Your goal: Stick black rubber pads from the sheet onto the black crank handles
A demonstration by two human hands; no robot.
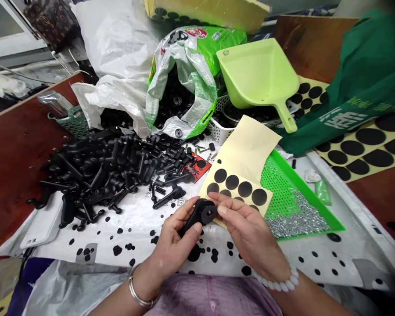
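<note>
My left hand (177, 239) grips a black plastic crank handle (202, 215), fingers behind and thumb in front. Its round end, with a small hole in the middle, faces up and to the right. At the right rim of that round end, the thumb and forefinger of my right hand (242, 224) touch the handle; the other fingers are partly stretched. Just behind my hands lies a cream backing sheet (268, 199) with black round stickers (245, 189) on it. To the left, a big pile of similar black handles (95, 171) is heaped on the table.
A green tray (335, 226) of small metal pieces (299, 219) is at right. Behind stand an open green-and-white bag (213, 48) of black parts, a white basket (217, 131) and a lime dustpan (260, 74). A white box (44, 224) lies left; more sticker sheets (371, 149) lie right.
</note>
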